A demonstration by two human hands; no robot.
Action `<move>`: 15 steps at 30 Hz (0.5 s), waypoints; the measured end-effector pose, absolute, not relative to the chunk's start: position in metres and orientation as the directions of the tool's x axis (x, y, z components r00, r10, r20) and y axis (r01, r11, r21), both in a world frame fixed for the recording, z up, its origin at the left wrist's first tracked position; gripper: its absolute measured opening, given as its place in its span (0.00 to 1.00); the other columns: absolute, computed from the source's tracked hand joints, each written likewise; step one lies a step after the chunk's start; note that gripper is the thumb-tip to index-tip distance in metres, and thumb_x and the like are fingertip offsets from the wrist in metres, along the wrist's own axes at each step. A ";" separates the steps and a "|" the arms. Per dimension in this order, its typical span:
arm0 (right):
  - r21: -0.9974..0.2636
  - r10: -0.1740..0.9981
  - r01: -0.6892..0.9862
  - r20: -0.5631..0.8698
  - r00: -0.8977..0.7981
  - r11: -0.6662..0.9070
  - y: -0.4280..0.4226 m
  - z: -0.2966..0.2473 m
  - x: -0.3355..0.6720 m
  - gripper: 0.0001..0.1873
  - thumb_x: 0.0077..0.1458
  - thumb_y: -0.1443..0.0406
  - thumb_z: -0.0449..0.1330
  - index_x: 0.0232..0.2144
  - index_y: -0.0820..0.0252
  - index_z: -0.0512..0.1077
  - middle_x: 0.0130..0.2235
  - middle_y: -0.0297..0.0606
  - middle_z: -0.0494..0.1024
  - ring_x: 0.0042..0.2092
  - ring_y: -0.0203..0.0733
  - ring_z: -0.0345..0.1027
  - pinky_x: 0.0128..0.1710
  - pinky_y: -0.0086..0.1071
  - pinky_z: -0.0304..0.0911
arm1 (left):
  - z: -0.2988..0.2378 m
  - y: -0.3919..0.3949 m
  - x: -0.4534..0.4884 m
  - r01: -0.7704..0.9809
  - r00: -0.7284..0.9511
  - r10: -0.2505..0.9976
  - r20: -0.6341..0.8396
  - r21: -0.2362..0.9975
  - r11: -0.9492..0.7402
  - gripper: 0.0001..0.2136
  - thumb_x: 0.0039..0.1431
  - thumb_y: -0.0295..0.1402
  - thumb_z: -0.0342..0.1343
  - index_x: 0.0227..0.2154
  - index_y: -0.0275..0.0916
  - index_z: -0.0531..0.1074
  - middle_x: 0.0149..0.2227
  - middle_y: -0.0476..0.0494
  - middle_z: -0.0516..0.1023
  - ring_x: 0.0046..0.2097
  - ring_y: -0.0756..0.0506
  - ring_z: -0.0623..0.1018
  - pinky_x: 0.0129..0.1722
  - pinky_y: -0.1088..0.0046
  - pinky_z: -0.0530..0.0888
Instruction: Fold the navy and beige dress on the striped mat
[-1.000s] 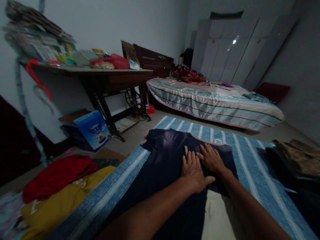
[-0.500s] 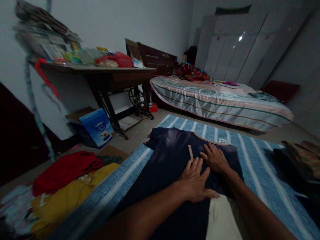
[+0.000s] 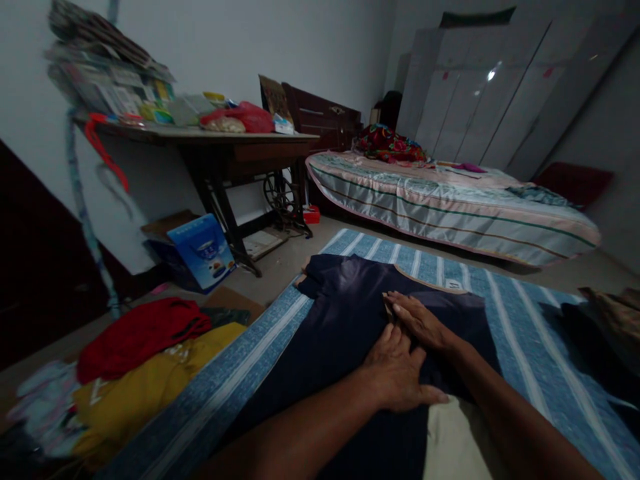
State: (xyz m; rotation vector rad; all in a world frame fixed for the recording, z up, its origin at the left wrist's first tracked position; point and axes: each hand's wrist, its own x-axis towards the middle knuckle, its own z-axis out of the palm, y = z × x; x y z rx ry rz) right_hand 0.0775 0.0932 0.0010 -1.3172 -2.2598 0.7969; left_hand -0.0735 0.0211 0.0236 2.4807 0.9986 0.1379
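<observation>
A dark navy short-sleeved garment (image 3: 300,353) with beige edging lies spread on a blue-and-white striped cloth (image 3: 270,357). My left hand (image 3: 397,370) rests flat on its middle, fingers forward and thumb stretched out to the right over the edge of a cream patch of fabric (image 3: 450,433). Just beyond it, my right hand (image 3: 421,321) lies flat on the chest, fingertips over a narrow beige strip (image 3: 387,307) that is now partly covered. A small white label (image 3: 453,285) shows by the neckline. Neither hand grips anything that I can see.
Red cloth (image 3: 143,333) and yellow cloth (image 3: 135,400) lie in a heap at the left. Behind stand a blue box (image 3: 203,253) and a treadle sewing table (image 3: 240,143) bearing bags and boxes. A bed (image 3: 450,200) is at the back, folded clothes (image 3: 607,327) at the right.
My right hand has slid left across the garment, and its fingers now cover part of the beige strip. My left hand stays in place on the fabric. The view has shifted slightly.
</observation>
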 end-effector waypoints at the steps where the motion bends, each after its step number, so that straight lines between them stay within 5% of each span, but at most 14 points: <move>1: -0.613 0.875 0.680 0.041 -0.482 0.403 0.094 0.000 0.076 0.34 0.62 0.46 0.36 0.60 0.58 0.58 0.64 0.43 0.55 0.66 0.47 0.41 0.63 0.50 0.34 | 0.024 0.021 -0.073 0.636 0.730 0.678 -0.088 0.450 -0.626 0.42 0.55 0.60 0.43 0.65 0.36 0.44 0.67 0.36 0.34 0.66 0.31 0.35 0.62 0.50 0.39; 7: -0.387 0.859 0.806 -0.064 -0.507 0.447 0.103 0.004 0.071 0.34 0.62 0.47 0.35 0.63 0.59 0.51 0.66 0.39 0.47 0.67 0.43 0.32 0.64 0.48 0.29 | 0.024 0.021 -0.071 0.651 0.722 0.686 -0.091 0.425 -0.629 0.41 0.55 0.60 0.42 0.64 0.36 0.46 0.67 0.36 0.39 0.66 0.32 0.37 0.62 0.51 0.40; 15: -0.333 0.883 0.851 -0.099 -0.459 0.406 0.113 0.006 0.062 0.36 0.62 0.48 0.35 0.63 0.63 0.51 0.66 0.42 0.44 0.67 0.44 0.30 0.64 0.47 0.30 | 0.026 0.022 -0.071 0.668 0.716 0.687 -0.124 0.409 -0.622 0.42 0.55 0.61 0.41 0.63 0.33 0.51 0.67 0.32 0.40 0.66 0.32 0.39 0.62 0.52 0.40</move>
